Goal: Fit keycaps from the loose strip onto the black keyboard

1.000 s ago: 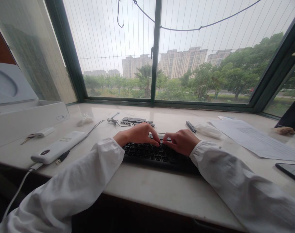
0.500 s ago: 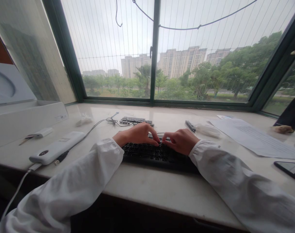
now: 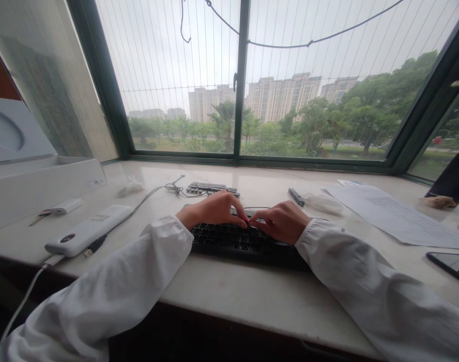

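Note:
A black keyboard [image 3: 218, 236] lies on the pale stone sill, its key sockets bare in the visible part. Over its middle, my left hand [image 3: 218, 208] comes from the left with thumb and index finger pinched. My right hand [image 3: 284, 221] comes from the right, its fingertips nearly touching the left ones. Something small and dark seems to sit between the fingertips, too small to name. Behind the keyboard, loose dark keycaps [image 3: 212, 188] lie in rows. My right hand covers part of the keyboard's right side.
To the left are a white power bank [image 3: 88, 229] with cables, a small white adapter [image 3: 67, 206] and a white box [image 3: 44, 186]. On the right lie printed paper [image 3: 395, 213], a phone [image 3: 450, 264] and a small dark stick-shaped object [image 3: 296, 196]. The window [image 3: 237, 158] stands behind.
My right hand's fingertips have shifted slightly left, closer to the left hand's fingertips. My left hand has stayed almost in place over the keyboard.

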### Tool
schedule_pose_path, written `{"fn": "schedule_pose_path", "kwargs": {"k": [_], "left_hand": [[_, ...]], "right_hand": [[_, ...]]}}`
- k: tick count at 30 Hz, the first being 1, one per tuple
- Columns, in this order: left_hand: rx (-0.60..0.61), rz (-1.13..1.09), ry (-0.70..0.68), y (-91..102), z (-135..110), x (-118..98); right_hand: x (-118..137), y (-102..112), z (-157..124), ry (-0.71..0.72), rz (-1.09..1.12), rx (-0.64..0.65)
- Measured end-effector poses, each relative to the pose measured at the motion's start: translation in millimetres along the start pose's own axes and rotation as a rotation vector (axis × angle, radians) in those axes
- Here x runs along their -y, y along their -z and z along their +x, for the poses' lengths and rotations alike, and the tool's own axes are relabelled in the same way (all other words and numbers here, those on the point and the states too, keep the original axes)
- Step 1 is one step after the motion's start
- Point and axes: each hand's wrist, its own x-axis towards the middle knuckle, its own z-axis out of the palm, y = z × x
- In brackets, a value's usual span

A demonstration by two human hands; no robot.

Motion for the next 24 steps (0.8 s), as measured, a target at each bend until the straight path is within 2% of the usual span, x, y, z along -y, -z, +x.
{"fn": "schedule_pose_path", "kwargs": {"k": [4, 11, 24], "left_hand": [[-0.029, -0.046, 0.051, -1.6, 0.5, 0.7], [-0.036, -0.027, 0.068, -0.6, 0.0, -1.2], [0.000, -0.129, 0.151, -0.5, -0.4, -0.1]], "right_hand": [[1.8, -0.2, 1.4, -0.025, 0.040, -0.014], [5.5, -8.9, 7.6, -0.233, 0.209, -0.070], [3.9, -11.7, 10.2, -0.241, 0.183, -0.071]]}}
